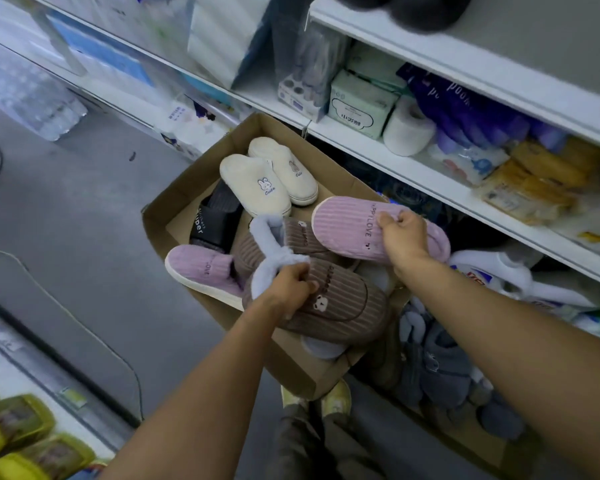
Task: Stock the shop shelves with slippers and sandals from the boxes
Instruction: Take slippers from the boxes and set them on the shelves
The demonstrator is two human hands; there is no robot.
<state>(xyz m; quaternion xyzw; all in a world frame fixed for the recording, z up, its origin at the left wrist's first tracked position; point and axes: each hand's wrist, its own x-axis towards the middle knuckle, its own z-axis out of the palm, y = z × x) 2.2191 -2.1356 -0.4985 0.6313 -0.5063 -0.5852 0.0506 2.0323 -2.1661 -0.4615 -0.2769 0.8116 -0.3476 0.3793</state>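
Note:
An open cardboard box stands on the floor by the shelving, full of slippers. My left hand grips a brown ribbed slipper at its fluffy grey-lined opening, over the box's near end. My right hand pinches the upper of a pink ribbed slipper lettered "LOVE", held above the box's right side. A second brown slipper lies under both. Its pink mate rests on the box's left edge. Two cream bunny slippers and a black slide lie further back.
White shelves on the right carry tissue packs, a toilet roll and yellow packets. Grey slippers fill a lower box at the right. Bottled water stands at the far left, yellow slippers at the bottom left. My feet are below the box.

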